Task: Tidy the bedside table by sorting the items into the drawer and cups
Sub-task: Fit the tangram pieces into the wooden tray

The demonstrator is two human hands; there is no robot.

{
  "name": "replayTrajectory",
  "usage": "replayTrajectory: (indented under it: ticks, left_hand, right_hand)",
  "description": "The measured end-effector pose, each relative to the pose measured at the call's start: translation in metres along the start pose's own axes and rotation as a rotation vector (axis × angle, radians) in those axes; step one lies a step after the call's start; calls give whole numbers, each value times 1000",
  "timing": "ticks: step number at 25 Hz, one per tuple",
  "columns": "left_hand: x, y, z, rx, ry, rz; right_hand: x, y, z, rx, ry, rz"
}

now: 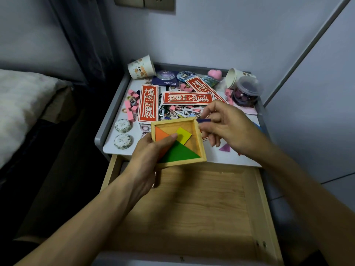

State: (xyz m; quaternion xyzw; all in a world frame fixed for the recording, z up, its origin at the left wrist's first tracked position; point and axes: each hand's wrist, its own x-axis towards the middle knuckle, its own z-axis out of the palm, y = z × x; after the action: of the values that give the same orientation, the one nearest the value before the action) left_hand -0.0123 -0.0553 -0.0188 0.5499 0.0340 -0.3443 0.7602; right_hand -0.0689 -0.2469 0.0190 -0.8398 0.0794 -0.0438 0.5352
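My left hand (151, 152) grips a square wooden tangram tray (199, 139) over the front edge of the bedside table (107, 143), thumb lying across the pieces. An orange triangle (160, 134), a yellow square (183, 135) and a green triangle (180, 152) lie in the tray. My right hand (228, 127) pinches a small dark purple piece (204, 120) just above the tray's far right corner. The wooden drawer (201, 204) stands pulled open below. One paper cup (141, 67) lies tipped at the back left, another paper cup (235, 76) at the back right.
Red paper slips (148, 103) with white characters, pink blocks (130, 107), round badges (165, 75), a pink heart (214, 73), two patterned round tins (123, 125) and a clear jar (246, 92) crowd the tabletop. A pink triangle (225, 148) lies by my right wrist. A bed (23, 104) is at the left.
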Motion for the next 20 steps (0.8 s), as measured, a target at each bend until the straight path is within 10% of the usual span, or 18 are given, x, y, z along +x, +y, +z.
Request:
replayTrajectory:
  ticks: [7,20]
  left_hand:
    - [2,-4,4,183,63,142]
    - [4,-7,1,198,69,111]
  right_hand:
    - [-6,2,10,-428,-165,-205]
    - [-8,11,14,-475,-259,-277]
